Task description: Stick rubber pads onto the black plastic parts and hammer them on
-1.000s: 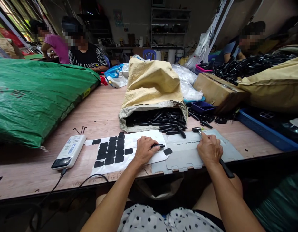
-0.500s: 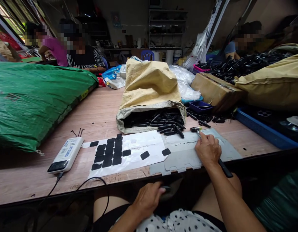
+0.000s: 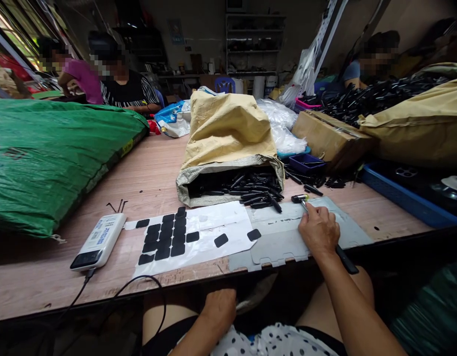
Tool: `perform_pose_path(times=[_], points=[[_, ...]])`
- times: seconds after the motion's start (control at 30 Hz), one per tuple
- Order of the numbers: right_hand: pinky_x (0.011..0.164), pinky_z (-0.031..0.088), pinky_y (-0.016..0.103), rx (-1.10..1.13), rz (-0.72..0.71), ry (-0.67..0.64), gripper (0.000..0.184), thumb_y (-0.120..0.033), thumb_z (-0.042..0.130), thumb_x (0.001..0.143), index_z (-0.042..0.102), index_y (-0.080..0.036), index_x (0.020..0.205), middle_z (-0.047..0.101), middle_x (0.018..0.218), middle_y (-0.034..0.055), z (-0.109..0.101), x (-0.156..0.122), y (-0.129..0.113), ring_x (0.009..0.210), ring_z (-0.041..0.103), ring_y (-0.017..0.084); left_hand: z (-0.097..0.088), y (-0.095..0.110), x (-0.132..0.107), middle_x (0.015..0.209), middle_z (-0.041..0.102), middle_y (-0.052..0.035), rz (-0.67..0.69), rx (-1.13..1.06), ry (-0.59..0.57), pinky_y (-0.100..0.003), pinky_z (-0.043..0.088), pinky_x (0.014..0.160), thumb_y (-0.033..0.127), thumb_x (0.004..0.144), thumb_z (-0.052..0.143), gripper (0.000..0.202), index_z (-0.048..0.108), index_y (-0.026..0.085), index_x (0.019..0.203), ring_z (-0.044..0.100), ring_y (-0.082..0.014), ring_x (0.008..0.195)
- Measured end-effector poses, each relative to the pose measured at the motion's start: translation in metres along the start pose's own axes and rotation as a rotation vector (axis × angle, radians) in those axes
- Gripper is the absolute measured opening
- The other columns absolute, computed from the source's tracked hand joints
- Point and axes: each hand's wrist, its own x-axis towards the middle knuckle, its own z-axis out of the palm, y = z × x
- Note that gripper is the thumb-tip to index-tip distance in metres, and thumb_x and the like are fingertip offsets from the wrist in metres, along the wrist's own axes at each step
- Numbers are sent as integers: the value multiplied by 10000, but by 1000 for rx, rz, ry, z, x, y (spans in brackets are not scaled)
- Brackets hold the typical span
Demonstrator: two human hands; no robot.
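- A yellow sack (image 3: 228, 123) is opening toward the person at twelve o'clock, likely for easy reach.
- A white sheet (image 3: 204, 247) is lying flat at eleven.
- The right hand (image 3: 319, 228) is gripping a hammer (image 3: 347, 260) at one, probably resting its weight on the mat (image 3: 276, 247).
- The left hand (image 3: 219, 309) is hiding its fingers under the table (image 3: 154, 168), grip impossible to tell.
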Motion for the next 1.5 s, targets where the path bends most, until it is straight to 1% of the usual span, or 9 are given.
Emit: perform_pose_path(times=[0.1,0.2,0.33,0.47,0.6,0.77,0.93,1.23,1.5], points=[[652,231,332,2,-2,-7,319,-252,575,935,678,-203,1233,609,1026,101,0,0,0,886,469,228,-34,29,-20,1062,757,-88,267,-24,38,-389,530,842,321,892,624,212,722,230,1056,713,-301,985],[657,239,337,8,-1,0,317,-252,574,934,676,-204,1230,611,1032,100,1,0,0,885,468,226,-74,55,-14,893,755,6,491,-170,266,-308,503,741,435,953,580,204,709,301,1037,694,-210,838],[661,251,337,22,7,-4,331,-243,582,921,673,-203,1236,606,1034,105,1,0,0,891,473,227,-122,72,45,1058,701,-39,397,-152,689,-329,488,821,348,954,616,218,664,245,1141,628,-218,973],[669,267,341,42,7,-18,341,-237,572,919,669,-193,1243,605,1047,115,-1,0,-1,913,483,235,-145,74,105,1106,628,-73,348,-16,801,-359,469,889,330,941,654,214,668,212,1119,550,-250,1064],[674,275,342,42,19,-42,350,-228,577,905,665,-192,1242,601,1054,120,-3,1,-1,921,488,240,-145,73,126,1119,587,-82,359,83,761,-397,436,912,323,910,704,212,651,203,1077,508,-270,1083],[672,280,330,36,13,-47,355,-235,565,910,665,-193,1248,595,1049,115,-4,2,-1,909,488,235,-141,68,124,1089,621,-73,399,126,761,-413,391,899,284,913,703,178,621,206,1050,508,-266,1059],[679,277,335,40,15,-33,349,-237,561,920,662,-191,1251,597,1053,115,-3,1,-1,918,486,239,-143,57,108,1032,686,-43,433,16,745,-404,364,909,264,909,708,148,653,216,1038,526,-251,1053],[682,274,349,56,24,-29,335,-243,575,918,670,-204,1236,608,1051,110,-4,0,-2,918,481,237,-130,-8,60,912,703,2,378,-288,587,-369,386,872,283,888,701,132,723,263,1017,555,-215,937],[704,349,347,130,52,-150,393,-175,517,915,675,-213,1272,605,1041,124,-7,10,4,890,496,234,-117,-12,65,940,702,-1,396,-239,671,-387,358,914,345,820,794,205,741,272,1004,543,-230,985]])
